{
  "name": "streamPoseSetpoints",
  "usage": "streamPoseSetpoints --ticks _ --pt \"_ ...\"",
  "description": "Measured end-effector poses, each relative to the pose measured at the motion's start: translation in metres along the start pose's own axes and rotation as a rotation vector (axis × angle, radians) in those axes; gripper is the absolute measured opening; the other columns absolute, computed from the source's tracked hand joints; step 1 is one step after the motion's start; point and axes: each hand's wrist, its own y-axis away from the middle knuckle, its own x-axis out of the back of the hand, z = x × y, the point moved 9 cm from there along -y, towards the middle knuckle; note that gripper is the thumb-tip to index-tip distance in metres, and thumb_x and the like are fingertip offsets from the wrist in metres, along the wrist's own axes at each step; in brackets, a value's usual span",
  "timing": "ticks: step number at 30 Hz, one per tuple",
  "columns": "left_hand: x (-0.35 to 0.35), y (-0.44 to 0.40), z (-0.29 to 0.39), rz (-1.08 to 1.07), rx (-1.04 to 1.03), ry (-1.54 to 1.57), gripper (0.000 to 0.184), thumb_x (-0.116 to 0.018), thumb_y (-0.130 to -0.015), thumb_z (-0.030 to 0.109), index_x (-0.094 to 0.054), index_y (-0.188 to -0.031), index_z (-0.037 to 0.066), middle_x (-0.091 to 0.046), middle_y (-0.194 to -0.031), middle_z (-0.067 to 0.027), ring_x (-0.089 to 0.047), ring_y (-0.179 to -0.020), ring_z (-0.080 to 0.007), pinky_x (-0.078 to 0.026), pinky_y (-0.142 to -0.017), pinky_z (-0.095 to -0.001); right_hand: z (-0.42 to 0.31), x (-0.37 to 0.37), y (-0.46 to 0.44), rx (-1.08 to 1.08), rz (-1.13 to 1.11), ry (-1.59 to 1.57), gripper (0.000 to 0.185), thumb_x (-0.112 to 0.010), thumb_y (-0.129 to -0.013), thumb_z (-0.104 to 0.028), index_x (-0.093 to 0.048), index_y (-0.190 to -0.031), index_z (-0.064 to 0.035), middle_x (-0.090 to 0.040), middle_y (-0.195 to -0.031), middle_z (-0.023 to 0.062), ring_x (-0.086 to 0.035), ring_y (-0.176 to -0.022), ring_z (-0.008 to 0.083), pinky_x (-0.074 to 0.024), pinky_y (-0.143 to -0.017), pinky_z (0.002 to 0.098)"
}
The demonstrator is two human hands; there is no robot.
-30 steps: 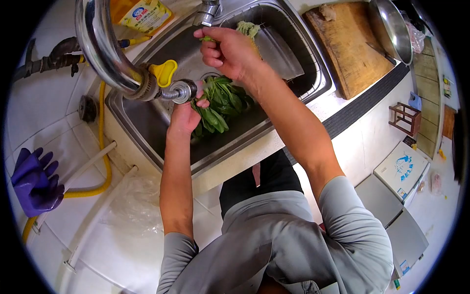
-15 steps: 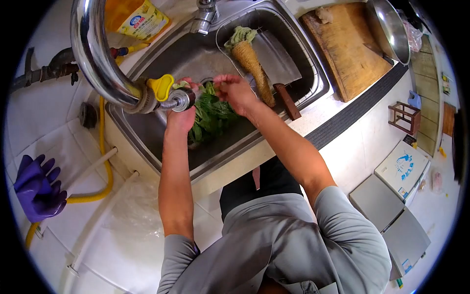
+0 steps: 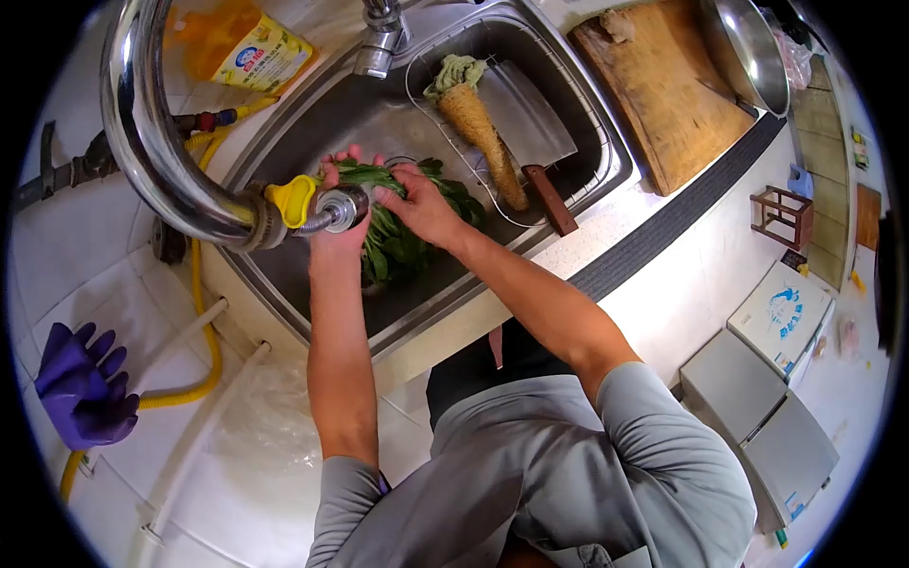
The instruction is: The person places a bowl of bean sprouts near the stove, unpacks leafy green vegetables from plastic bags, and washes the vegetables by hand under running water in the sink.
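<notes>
Both hands are over the metal sink, working on leafy greens. My left hand is closed around the greens, its palm partly hidden by the tap outlet, with fingertips showing beyond the leaves. My right hand grips the same greens from the right, thumb and fingers pressed on leaves near the left fingers. More greens lie in the sink below them. The chrome tap pipe with a yellow lever curves in front of my left hand.
Right in the sink, a wire rack carries a long tan fibrous scrubber and a cleaver. A wooden chopping board and metal bowl stand on the right counter. An orange detergent bottle and purple gloves are left.
My right hand has moved left and closed on the greens beside my left hand. Leaves have come up between the hands. The whole view has shifted slightly.
</notes>
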Motion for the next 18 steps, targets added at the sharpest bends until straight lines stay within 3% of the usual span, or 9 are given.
streamPoseSetpoints --ticks 2,3,6,9,11,12,14,15,18 --pt "0.0 0.0 0.0 0.103 0.1 0.089 0.025 -0.07 -0.09 0.019 -0.057 -0.109 0.011 -0.06 -0.092 -0.0063 -0.061 -0.097 -0.027 -0.042 -0.105 -0.0601 0.019 -0.031 0.02 -0.753 -0.285 -0.739 0.028 -0.064 -0.095 -0.015 -0.058 -0.121 -0.0069 -0.054 -0.094 -0.0012 -0.053 -0.078 0.0097 -0.0476 -0.072 0.025" --pt "0.005 -0.002 0.004 0.105 0.099 0.088 0.025 -0.07 -0.09 0.019 -0.057 -0.109 0.011 -0.06 -0.092 -0.0063 -0.061 -0.097 -0.027 -0.042 -0.105 -0.0601 0.021 -0.035 0.023 -0.753 -0.286 -0.741 0.028 -0.064 -0.095 -0.015 -0.058 -0.121 -0.0069 -0.054 -0.094 -0.0012 -0.053 -0.078 0.0097 -0.0476 -0.072 0.025" --pt "0.025 -0.009 0.016 0.123 -0.041 0.016 0.023 -0.066 -0.092 0.019 -0.056 -0.111 0.011 -0.061 -0.089 -0.0079 -0.061 -0.089 -0.0258 -0.048 -0.096 -0.0568 0.04 -0.034 0.025 -0.634 -0.155 -0.84 0.019 -0.061 -0.093 -0.007 -0.06 -0.112 -0.005 -0.055 -0.085 -0.0029 -0.051 -0.068 0.0076 -0.0465 -0.063 0.0241" --pt "0.01 0.01 0.02 0.032 -0.239 -0.151 0.035 -0.073 -0.088 0.02 -0.055 -0.115 0.007 -0.062 -0.087 -0.0084 -0.06 -0.079 -0.0215 -0.05 -0.077 -0.0436 0.061 -0.03 0.021 -0.512 -0.275 -0.521 0.027 -0.059 -0.092 -0.003 -0.058 -0.119 -0.0035 -0.057 -0.089 -0.0015 -0.052 -0.07 0.0087 -0.0475 -0.065 0.0255" --pt "0.024 0.011 0.023 0.159 -0.328 -0.22 0.032 -0.07 -0.09 0.021 -0.056 -0.116 0.007 -0.062 -0.086 -0.0089 -0.06 -0.078 -0.0217 -0.05 -0.077 -0.0436 0.094 -0.027 0.028 -0.673 -0.376 -0.059 0.035 -0.059 -0.089 0.0 -0.057 -0.123 -0.001 -0.063 -0.101 0.0078 -0.061 -0.082 0.0198 -0.0506 -0.075 0.0327" --pt "0.029 0.017 0.032 0.289 -0.413 -0.294 0.029 -0.067 -0.093 0.021 -0.056 -0.116 0.007 -0.062 -0.085 -0.0094 -0.06 -0.077 -0.022 -0.051 -0.077 -0.0437 0.092 -0.022 0.024 -0.671 -0.383 -0.053 0.035 -0.059 -0.089 0.0 -0.057 -0.123 -0.001 -0.063 -0.101 0.0078 -0.061 -0.082 0.0198 -0.0506 -0.075 0.0327" --pt "0.03 0.021 0.026 0.313 -0.341 -0.155 0.025 -0.061 -0.094 0.023 -0.058 -0.113 0.007 -0.062 -0.085 -0.0097 -0.06 -0.081 -0.0224 -0.05 -0.081 -0.0433 0.052 0.015 -0.007 -0.217 -0.043 0.258 0.038 -0.059 -0.087 0.0 -0.056 -0.125 0.0013 -0.063 -0.115 0.0199 -0.061 -0.103 0.035 -0.0487 -0.09 0.0417" --pt "0.032 0.018 0.018 0.301 -0.255 -0.092 0.025 -0.059 -0.094 0.022 -0.058 -0.113 0.007 -0.062 -0.085 -0.0094 -0.059 -0.083 -0.0226 -0.049 -0.084 -0.0436 0.02 0.028 -0.013 -0.07 0.114 0.544 0.038 -0.06 -0.086 -0.002 -0.057 -0.124 0.002 -0.059 -0.123 0.0259 -0.053 -0.117 0.0434 -0.0439 -0.099 0.0457" --pt "0.034 0.014 0.005 0.23 -0.141 -0.122 0.026 -0.06 -0.092 0.023 -0.061 -0.112 0.006 -0.063 -0.088 -0.0091 -0.058 -0.089 -0.024 -0.046 -0.093 -0.0435 0.0 0.01 -0.015 0.022 0.001 0.235 0.037 -0.06 -0.09 -0.006 -0.056 -0.126 0.0019 -0.06 -0.123 0.0236 -0.056 -0.116 0.0406 -0.0447 -0.099 0.0451"
